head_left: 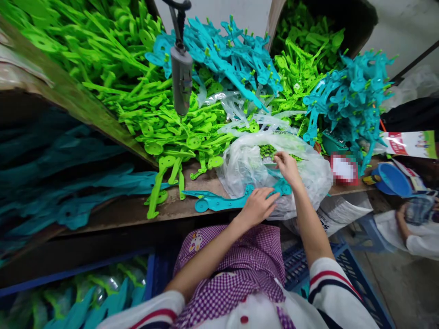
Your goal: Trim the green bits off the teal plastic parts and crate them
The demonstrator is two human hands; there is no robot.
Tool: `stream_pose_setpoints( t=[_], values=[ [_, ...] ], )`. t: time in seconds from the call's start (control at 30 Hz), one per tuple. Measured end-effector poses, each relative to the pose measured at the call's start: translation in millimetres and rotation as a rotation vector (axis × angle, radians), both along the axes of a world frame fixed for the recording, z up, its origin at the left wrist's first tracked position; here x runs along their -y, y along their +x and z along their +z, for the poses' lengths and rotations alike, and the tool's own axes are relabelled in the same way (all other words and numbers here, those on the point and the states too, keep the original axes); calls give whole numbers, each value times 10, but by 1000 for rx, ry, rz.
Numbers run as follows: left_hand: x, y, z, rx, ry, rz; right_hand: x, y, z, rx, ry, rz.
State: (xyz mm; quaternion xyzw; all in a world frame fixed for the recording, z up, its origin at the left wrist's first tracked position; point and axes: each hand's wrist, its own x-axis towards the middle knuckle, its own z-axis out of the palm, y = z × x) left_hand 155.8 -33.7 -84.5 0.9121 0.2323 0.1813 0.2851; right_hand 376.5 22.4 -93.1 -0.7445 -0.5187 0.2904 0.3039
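My left hand [258, 206] is closed around a long teal plastic part [219, 202] that lies along the front of the wooden workbench [137, 208]. My right hand [287, 167] rests on top of a clear plastic bag [247, 171] holding small green pieces [267, 151]; its fingers are pinched together at the bag's opening, and what they hold is too small to make out.
Heaps of lime-green parts [137, 87] and teal parts [233, 55] cover the bench. A grey tool [181, 77] hangs over them. More teal parts [353, 96] stand at the right by a blue bowl [393, 179]. Another person's arm [411, 228] shows at far right.
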Motion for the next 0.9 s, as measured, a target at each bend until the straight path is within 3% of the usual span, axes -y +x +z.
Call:
stream_pose_setpoints(
  t=[0.13, 0.3, 0.5, 0.9],
  values=[
    [-105, 464, -296, -87, -24, 3, 552, 305, -31, -110, 60, -44],
    [-43, 513, -522, -104, 48, -21, 1104, 491, -196, 7, 32, -27],
    [-15, 539, -585, -78, 46, -14, 1109, 385, -244, 116, 52, 101],
    [-29, 528, -580, -64, 11, -3, 1077, 295, -197, 116, 71, 84]
  ],
)
